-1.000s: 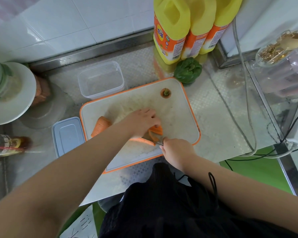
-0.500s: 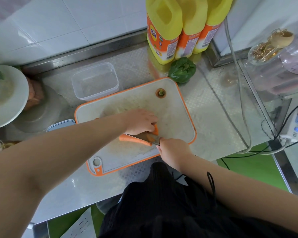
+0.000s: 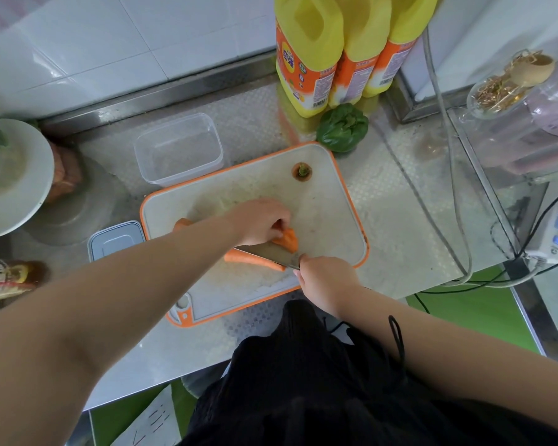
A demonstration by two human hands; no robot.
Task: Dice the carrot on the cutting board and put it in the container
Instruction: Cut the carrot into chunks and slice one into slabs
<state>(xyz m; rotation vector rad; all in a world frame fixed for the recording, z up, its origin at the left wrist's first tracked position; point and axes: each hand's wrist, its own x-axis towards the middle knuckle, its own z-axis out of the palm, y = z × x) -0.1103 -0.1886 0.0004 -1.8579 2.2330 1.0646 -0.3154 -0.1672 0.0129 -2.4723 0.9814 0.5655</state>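
Observation:
A white cutting board point(image 3: 329, 204) with an orange rim lies on the steel counter. My left hand point(image 3: 260, 222) grips a carrot piece point(image 3: 287, 240) on the board. My right hand point(image 3: 326, 280) holds a knife point(image 3: 268, 252) by its handle, and the blade lies across the carrot beside my left fingers. A long carrot strip point(image 3: 252, 260) lies just in front of the blade. Another carrot chunk point(image 3: 181, 224) shows behind my left forearm. The cut carrot top point(image 3: 302, 172) sits at the board's far side. A clear plastic container point(image 3: 178, 149) stands behind the board.
The container's lid point(image 3: 115, 241) lies left of the board. Yellow bottles point(image 3: 335, 49) and a green pepper point(image 3: 342, 127) stand at the back. A white plate point(image 3: 13, 178) is far left. Cables point(image 3: 448, 175) and a glass jar point(image 3: 509, 88) are on the right.
The view has shifted as my head moved. The knife blade has moved left along the carrot, and the piece under my left hand now shows a cut face.

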